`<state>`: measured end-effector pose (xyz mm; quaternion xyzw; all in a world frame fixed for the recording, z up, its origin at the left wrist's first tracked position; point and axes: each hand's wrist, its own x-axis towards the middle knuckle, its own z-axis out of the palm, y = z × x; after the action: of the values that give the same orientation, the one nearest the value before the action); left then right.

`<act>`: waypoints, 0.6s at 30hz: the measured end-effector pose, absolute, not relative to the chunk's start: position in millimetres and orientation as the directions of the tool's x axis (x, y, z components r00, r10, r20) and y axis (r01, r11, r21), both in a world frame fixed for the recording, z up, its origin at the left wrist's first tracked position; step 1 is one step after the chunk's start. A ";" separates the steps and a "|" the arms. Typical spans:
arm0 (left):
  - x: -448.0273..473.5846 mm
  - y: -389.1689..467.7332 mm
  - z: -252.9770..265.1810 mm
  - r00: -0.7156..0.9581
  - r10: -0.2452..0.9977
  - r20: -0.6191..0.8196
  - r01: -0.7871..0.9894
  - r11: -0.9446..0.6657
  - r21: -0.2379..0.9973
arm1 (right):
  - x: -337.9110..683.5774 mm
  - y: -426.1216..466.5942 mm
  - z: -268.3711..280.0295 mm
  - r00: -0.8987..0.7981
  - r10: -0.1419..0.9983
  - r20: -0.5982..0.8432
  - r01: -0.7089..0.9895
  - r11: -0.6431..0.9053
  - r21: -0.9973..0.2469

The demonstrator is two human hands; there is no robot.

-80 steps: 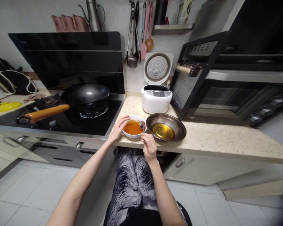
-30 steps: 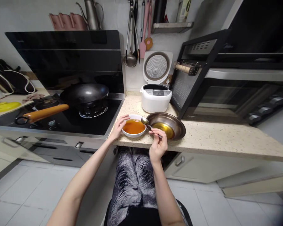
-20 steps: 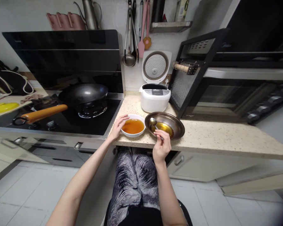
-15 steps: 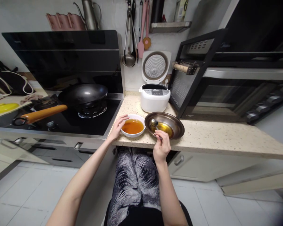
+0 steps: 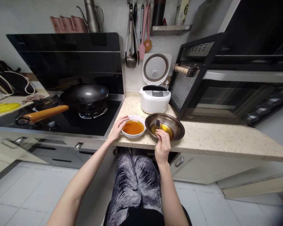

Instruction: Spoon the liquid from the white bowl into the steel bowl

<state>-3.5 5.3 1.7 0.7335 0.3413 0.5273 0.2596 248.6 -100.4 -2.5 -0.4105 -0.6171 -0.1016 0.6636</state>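
Note:
On the counter sits a white bowl of amber-orange liquid. My left hand grips its left rim, fingertips at the edge and thumb along the side. Just right of it stands a wide metal bowl with a shallow pool of yellow, oily-looking liquid. My right hand is closed round the handle of a small spoon, at the near rim of the metal bowl. The spoon's head is held over the liquid; whether it carries any I cannot tell. My fingers hide most of the handle.
Behind the bowls stands a white rice cooker, lid raised. A black wok with an orange handle rests on the stove at left. To the right is an oven. Utensils, including a ladle, hang on the wall.
The spoon's head has shifted slightly right within the metal bowl and turned, now looking darker. My left hand stays on the white bowl. The view has tilted slightly.

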 end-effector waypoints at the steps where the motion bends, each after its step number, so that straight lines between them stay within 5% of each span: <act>1: -3.6 5.5 1.5 0.210 0.774 0.597 0.228 -0.633 0.740 | 248.7 -100.5 -2.2 0.218 0.368 0.904 0.644 0.642 -0.416; 18: -3.3 7.1 0.5 0.204 0.767 0.608 0.231 -0.641 0.732 | 240.5 -108.1 4.3 0.363 0.336 0.869 0.583 0.646 -0.493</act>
<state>-3.3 7.1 0.5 0.7338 0.3401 0.5313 0.2524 240.5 -108.1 4.3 -0.4120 -0.5577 -0.0867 0.7154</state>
